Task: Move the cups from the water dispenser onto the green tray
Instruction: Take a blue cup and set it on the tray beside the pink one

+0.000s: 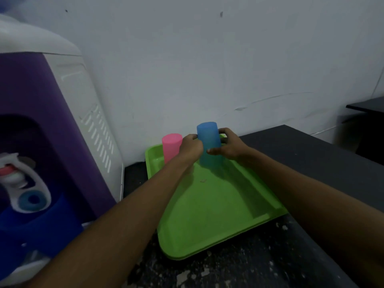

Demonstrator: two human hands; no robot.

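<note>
A blue cup (208, 140) stands upside down at the far end of the green tray (218, 204). My left hand (190, 149) and my right hand (230, 147) grip it from either side. A pink cup (171, 147), also upside down, stands on the tray's far left corner, just left of my left hand and partly hidden by it. The water dispenser (41, 132), purple and white, rises at the left with its taps (18, 179) facing me. I see no cups on it.
The tray lies on a dark speckled counter (291, 159) against a pale wall (207, 59). A second dark table (367, 106) shows at the far right edge. The dispenser's blue drip shelf (41, 225) juts out at the lower left.
</note>
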